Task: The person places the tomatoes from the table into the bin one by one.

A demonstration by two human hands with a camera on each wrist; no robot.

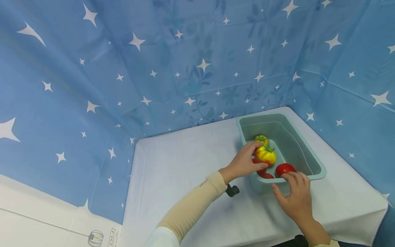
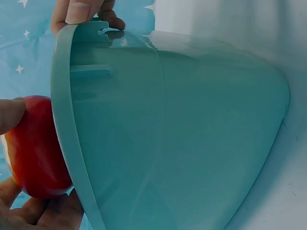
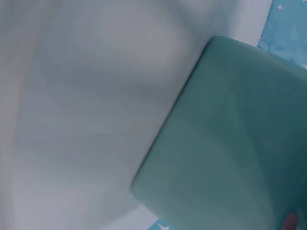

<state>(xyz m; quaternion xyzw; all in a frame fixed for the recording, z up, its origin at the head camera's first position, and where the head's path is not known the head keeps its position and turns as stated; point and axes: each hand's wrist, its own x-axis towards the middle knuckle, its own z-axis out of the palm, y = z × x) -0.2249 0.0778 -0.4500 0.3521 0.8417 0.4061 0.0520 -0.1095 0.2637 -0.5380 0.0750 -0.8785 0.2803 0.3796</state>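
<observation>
My left hand [image 1: 245, 160] reaches over the left side of a pale green plastic bin [image 1: 303, 144], thumb and fingers around a ribbed yellow-and-red tomato [image 1: 266, 155] with a green stem. In the left wrist view, the red side of this tomato [image 2: 38, 148] shows between the thumb and fingers, beside the bin's rim. My right hand [image 1: 295, 195] holds the bin's front rim, thumb outside and fingers hooked over the edge. Just past those fingertips lies a red tomato [image 1: 284, 168] inside the bin.
Another yellow tomato [image 1: 261, 139] lies farther back in the bin, and more red ones [image 1: 266, 176] lie along its left front, partly hidden by the left hand. The bin stands on a white-covered table [image 1: 185, 161], with blue star-patterned curtains [image 1: 191, 68] behind and at the sides.
</observation>
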